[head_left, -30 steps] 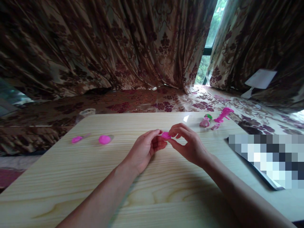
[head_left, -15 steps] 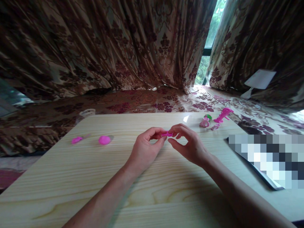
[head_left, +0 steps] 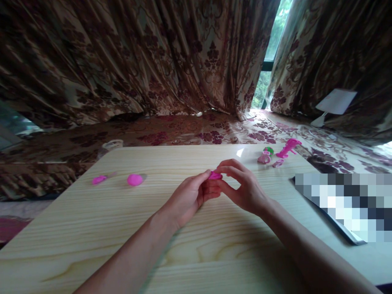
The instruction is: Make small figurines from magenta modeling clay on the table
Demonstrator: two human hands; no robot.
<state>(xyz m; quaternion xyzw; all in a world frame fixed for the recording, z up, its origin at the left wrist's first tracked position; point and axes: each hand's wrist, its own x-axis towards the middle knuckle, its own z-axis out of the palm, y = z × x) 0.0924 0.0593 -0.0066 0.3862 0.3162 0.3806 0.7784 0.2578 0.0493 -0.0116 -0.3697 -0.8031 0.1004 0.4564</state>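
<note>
Right now, two bare arms stretch over the pale wood table (head_left: 199, 257). Off to the right lies a flat thing (head_left: 324, 204) with a dark edge, its top all blurry squares. The left hand (head_left: 192, 196) and the right hand (head_left: 246, 190) come together in the middle. Between their fingertips is a little pink piece (head_left: 215, 175). The left thumb presses on it, with the fingers curled underneath. The right thumb and fingers pinch its other end. It is so small that I can't tell its shape.

Over on the left sits a round pink ball (head_left: 135, 180), and beside that a flatter pink scrap (head_left: 99, 179). Near the far right corner are a pink bag (head_left: 263, 158), a green lump (head_left: 269, 150) just behind it, a pink bit (head_left: 278, 163) and a tall pink toy (head_left: 288, 148).

Past the table is flowery cloth (head_left: 211, 132), with a white lamp (head_left: 337, 101) on the right. Behind, big curtains (head_left: 183, 57) hang by a bright window (head_left: 274, 47).
</note>
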